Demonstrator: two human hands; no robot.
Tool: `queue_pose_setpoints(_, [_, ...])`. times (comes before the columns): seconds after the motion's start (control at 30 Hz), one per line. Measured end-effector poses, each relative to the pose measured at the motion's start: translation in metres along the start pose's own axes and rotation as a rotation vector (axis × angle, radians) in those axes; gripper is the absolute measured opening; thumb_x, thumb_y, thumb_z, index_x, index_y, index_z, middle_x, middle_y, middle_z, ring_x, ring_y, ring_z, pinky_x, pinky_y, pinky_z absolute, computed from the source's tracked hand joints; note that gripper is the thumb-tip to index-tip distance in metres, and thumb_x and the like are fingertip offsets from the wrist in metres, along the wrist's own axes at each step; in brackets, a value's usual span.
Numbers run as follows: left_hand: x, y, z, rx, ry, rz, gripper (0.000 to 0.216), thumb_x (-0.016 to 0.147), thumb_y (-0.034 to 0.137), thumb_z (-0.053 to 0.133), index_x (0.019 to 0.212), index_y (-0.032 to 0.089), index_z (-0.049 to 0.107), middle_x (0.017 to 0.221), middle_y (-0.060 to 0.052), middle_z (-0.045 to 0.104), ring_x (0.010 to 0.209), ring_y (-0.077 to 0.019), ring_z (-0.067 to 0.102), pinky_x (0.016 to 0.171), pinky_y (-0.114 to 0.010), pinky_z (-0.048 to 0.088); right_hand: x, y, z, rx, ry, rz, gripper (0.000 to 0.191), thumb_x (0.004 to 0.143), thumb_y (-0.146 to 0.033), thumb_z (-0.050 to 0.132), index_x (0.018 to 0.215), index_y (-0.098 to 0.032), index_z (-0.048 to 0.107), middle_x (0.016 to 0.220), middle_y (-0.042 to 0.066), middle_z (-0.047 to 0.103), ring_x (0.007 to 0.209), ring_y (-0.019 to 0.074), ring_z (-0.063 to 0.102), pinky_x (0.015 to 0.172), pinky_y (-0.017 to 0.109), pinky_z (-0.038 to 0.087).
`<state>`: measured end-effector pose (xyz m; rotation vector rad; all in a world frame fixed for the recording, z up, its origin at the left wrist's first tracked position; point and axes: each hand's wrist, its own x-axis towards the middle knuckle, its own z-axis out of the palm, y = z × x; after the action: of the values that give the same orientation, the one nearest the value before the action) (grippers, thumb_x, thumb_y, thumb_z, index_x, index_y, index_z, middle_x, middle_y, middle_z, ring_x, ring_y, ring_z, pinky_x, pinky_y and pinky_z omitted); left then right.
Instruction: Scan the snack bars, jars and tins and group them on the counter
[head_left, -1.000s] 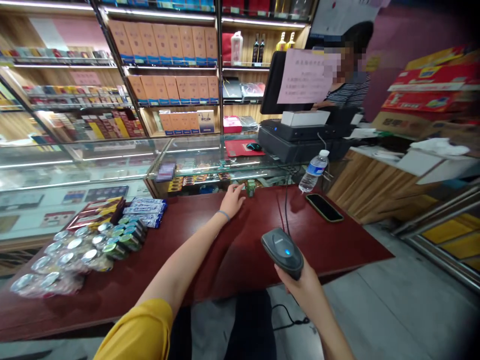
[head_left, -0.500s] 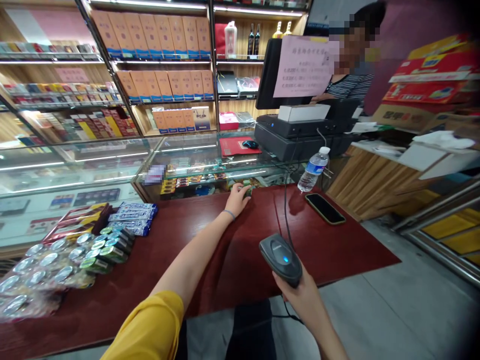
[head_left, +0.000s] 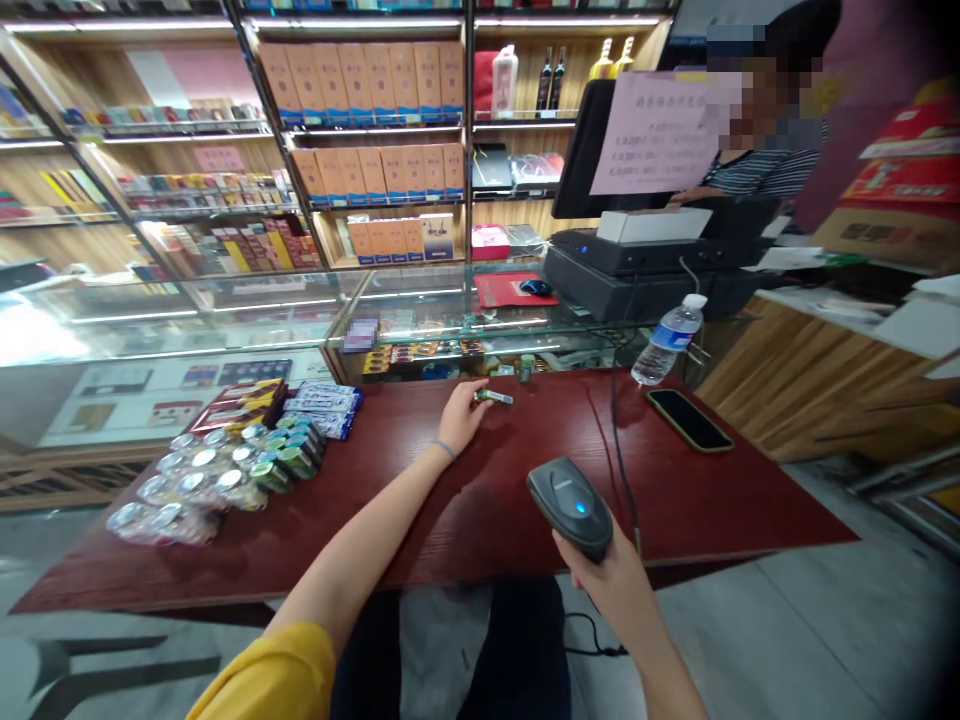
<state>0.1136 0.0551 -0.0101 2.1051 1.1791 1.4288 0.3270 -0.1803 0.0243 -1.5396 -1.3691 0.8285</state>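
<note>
My left hand point(head_left: 463, 415) reaches over the dark red table point(head_left: 517, 500), its fingers closed round a small green can point(head_left: 493, 397) with a silvery end. The can lies tilted on its side in the grip, partly covered by the fingers. Just beyond it, a similar small green can point(head_left: 525, 369) stands upright near the table's far edge. In my right hand point(head_left: 600, 565) is a black barcode scanner point(head_left: 571, 507) with a blue light glowing on top. It is held above the table's near edge, its front end pointing away from me.
Several clear-lidded jars with silvery tops point(head_left: 193, 487), green cans point(head_left: 292, 462), blue-and-white packets point(head_left: 322, 405) and brown packs point(head_left: 244, 403) sit at left. A water bottle point(head_left: 669, 340) and a phone point(head_left: 690, 420) lie to the right. Behind are a glass counter point(head_left: 420, 290), a monitor point(head_left: 581, 150) and a person.
My left hand has drawn back from the far edge with a green can in it, uncovering the upright can. The scanner stays in my right hand. The view has swung left.
</note>
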Motion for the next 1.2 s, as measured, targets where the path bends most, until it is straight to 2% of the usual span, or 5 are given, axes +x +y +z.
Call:
queue_pose_setpoints(0.23, [-0.087,-0.004,-0.127,0.023,0.138,-0.178,0.023,0.090,0.029,0.067,0.111,0.021,0.067,0.109,-0.008,0.070,0.101,-0.0217,0.068,0.086,-0.037,0.059,-0.017,-0.033,0.034,0.033,-0.087,-0.045,0.038,0.083,-0.046,0.067,0.111,-0.020,0.060,0.060,-0.001,0.067,0.054,0.0211,0.066,0.048,0.027,0.049])
queue_pose_setpoints(0.43, [-0.134,-0.014,-0.188,0.013,0.202,-0.265,0.025,0.089,0.031,0.067,0.112,0.021,0.065,0.112,-0.008,0.071,0.106,-0.0218,0.069,0.095,-0.040,0.058,-0.038,-0.062,0.065,0.044,-0.145,-0.093,0.033,0.083,-0.043,0.066,0.105,-0.022,0.057,0.067,-0.001,0.068,0.057,0.0188,0.066,0.050,0.024,0.047])
queue_pose_setpoints(0.77, [-0.147,-0.031,-0.200,-0.182,0.232,-0.280,0.032,0.087,0.036,0.070,0.113,0.018,0.063,0.114,-0.009,0.071,0.103,-0.0211,0.071,0.096,-0.039,0.058,-0.067,-0.072,0.098,-0.007,-0.244,-0.175,0.036,0.077,-0.031,0.064,0.111,-0.024,0.057,0.083,0.000,0.074,0.077,0.0216,0.072,0.071,0.027,0.054])
queue_pose_setpoints(0.97, [-0.147,-0.028,-0.202,-0.051,0.254,-0.244,0.025,0.087,0.029,0.069,0.111,0.020,0.066,0.114,-0.009,0.071,0.105,-0.0223,0.070,0.097,-0.041,0.057,-0.070,-0.071,0.100,-0.032,-0.279,-0.220,0.036,0.076,-0.027,0.062,0.112,-0.021,0.062,0.091,0.004,0.076,0.091,0.0262,0.074,0.080,0.030,0.054])
queue_pose_setpoints(1.2, [-0.145,-0.025,-0.201,0.010,0.253,-0.257,0.022,0.088,0.024,0.067,0.109,0.020,0.066,0.113,-0.008,0.071,0.103,-0.0213,0.070,0.096,-0.039,0.057,-0.070,-0.072,0.102,-0.072,-0.258,-0.180,0.027,0.077,-0.028,0.061,0.103,-0.023,0.057,0.083,0.000,0.075,0.076,0.0215,0.072,0.071,0.026,0.053])
